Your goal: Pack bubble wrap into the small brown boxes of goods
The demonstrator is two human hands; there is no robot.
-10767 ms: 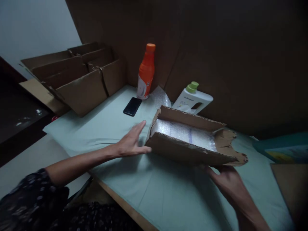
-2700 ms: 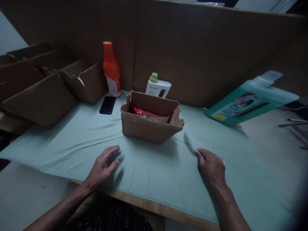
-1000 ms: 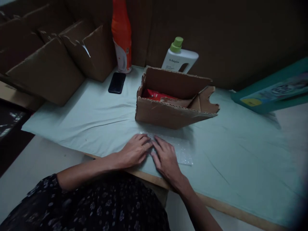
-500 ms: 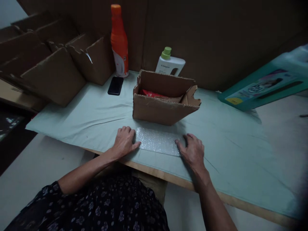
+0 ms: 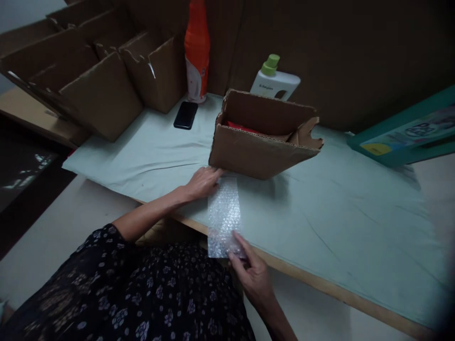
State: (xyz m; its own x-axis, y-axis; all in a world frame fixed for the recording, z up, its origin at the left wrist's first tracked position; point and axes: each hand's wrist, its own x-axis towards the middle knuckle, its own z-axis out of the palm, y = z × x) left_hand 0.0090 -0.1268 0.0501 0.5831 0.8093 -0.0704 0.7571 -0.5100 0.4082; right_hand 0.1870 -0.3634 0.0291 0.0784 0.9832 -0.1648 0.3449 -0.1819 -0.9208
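Note:
A strip of clear bubble wrap [image 5: 224, 203] lies lengthwise toward me, its near end reaching past the table's front edge. At its far end, my left hand [image 5: 204, 182] is closed on the corner, close to the box, with the fingertips partly hidden. My right hand [image 5: 253, 272] grips the near end, thumb and fingers on either side of it. Just beyond the wrap stands an open cardboard box [image 5: 263, 151], with a red packet [image 5: 249, 128] partly visible inside.
Behind the box are a white bottle with a green cap [image 5: 275, 83] and an orange bottle [image 5: 197, 52]. A black phone [image 5: 186, 115] lies left of the box. Several cardboard boxes [image 5: 103, 94] stand at left, a large teal container [image 5: 401, 137] at right. Pale green cloth [image 5: 320, 213] covers the table.
The bubble wrap has turned from lying crosswise to pointing toward me. My right hand has come down and left with one end; my left hand has moved up to the far end.

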